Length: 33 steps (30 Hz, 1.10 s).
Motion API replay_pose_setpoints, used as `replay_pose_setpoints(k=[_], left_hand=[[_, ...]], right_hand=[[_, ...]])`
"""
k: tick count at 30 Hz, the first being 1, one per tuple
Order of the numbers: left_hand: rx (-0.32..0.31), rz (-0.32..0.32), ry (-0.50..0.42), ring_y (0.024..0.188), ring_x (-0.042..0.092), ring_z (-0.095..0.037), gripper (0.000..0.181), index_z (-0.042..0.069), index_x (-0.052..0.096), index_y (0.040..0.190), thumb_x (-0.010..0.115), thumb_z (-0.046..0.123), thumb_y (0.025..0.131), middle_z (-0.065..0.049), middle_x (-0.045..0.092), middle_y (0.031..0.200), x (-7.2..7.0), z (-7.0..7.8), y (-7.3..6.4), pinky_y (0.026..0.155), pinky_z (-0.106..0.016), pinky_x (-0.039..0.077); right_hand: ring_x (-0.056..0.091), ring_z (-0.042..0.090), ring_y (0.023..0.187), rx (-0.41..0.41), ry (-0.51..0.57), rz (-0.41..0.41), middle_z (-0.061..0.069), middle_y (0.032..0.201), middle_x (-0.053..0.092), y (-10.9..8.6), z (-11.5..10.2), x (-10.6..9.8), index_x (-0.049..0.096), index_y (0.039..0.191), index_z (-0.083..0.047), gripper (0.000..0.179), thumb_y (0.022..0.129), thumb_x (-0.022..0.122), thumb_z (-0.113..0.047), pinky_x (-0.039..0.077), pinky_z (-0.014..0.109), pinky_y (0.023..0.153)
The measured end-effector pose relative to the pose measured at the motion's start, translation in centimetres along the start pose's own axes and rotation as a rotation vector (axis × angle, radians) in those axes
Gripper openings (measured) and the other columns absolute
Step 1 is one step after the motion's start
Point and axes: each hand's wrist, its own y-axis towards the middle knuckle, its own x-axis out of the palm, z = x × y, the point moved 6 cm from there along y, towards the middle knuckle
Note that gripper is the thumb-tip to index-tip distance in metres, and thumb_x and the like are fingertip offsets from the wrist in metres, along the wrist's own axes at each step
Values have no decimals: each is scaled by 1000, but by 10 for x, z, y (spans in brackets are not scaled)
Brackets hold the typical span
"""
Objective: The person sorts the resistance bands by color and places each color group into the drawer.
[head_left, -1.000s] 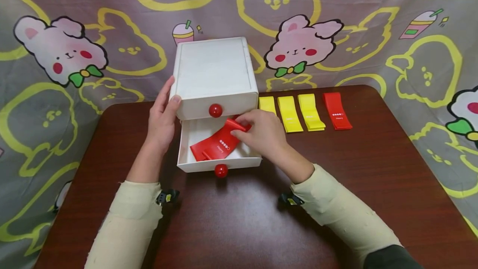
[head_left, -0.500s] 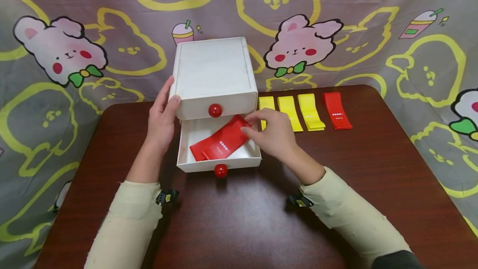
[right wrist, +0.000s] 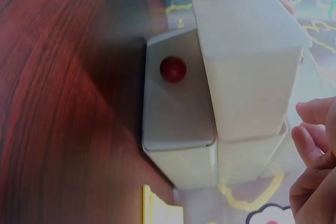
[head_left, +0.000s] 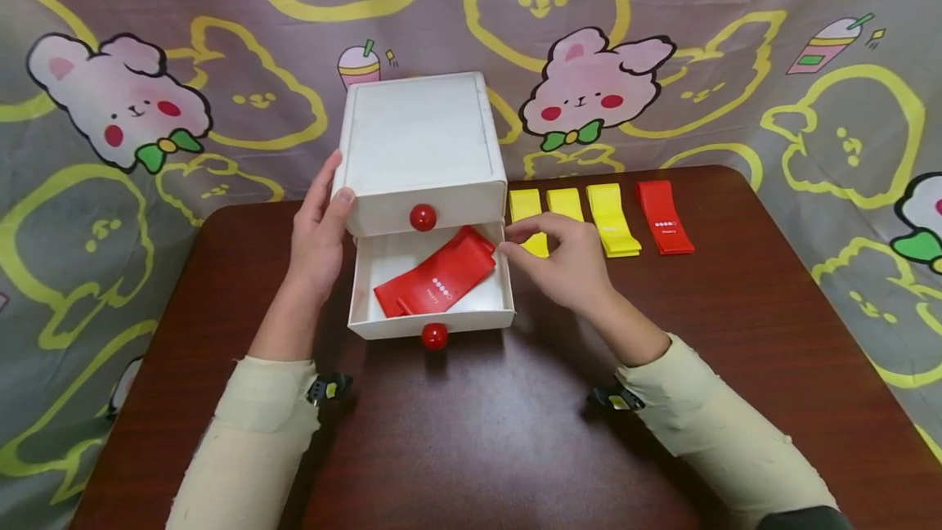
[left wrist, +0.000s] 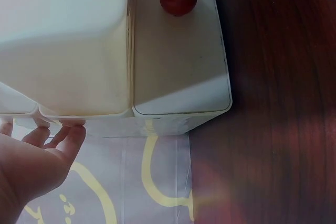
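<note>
A white drawer box stands on the table, one drawer pulled out below its top one. Inside that drawer a folded red resistance band, printed with white dots, lies slanted; whether there is more than one cannot be told. My left hand rests on the box's left side, fingers straight, thumb at the front corner. My right hand hovers just right of the open drawer, thumb and forefinger close together and holding nothing. In the right wrist view its fingers are loosely bent, apart from the box.
Three folded yellow bands and a red band lie at the back right of the table. A lower drawer, pushed in, shows in the left wrist view. A patterned curtain hangs behind.
My right hand has let go of the red band and moved right, out of the drawer. The band's end has dropped flat inside. My left hand has stayed put.
</note>
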Motion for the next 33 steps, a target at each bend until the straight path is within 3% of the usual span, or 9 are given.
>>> replay_pose_setpoints(k=[7,15,23,30,33], left_hand=[[11,-10,-4,136,38,-23,55,27,36,157,52,26,104,2,37,156,2,1,2,111,-41,33],[-7,-11,-9,137,38,-23,55,28,36,157,52,27,104,2,37,157,3,0,2,111,-41,33],[-18,6,-41,135,39,-23,54,26,37,156,50,26,103,0,38,156,2,3,-1,111,-41,33],[-34,9,-79,137,37,-23,55,23,34,157,48,24,104,-2,36,157,4,5,-1,112,-39,31],[-47,11,-56,139,35,-23,56,24,32,158,48,25,104,0,34,158,4,6,-1,112,-42,30]], right_hand=[[46,17,57,45,31,51,-5,87,72,-3,14,-21,79,101,-10,21,82,83,-20,37,28,50],[49,16,65,115,18,100,-1,88,73,-8,39,-46,79,102,-8,21,84,81,-18,36,26,50],[38,18,50,165,-40,103,-1,88,73,-17,73,-67,79,102,-8,21,84,82,-19,30,28,45],[52,21,73,228,-74,128,7,90,73,-17,102,-85,78,104,-7,22,86,80,-20,37,26,60],[52,21,74,243,-79,138,6,89,73,-13,113,-91,78,105,-6,24,87,80,-23,36,27,61]])
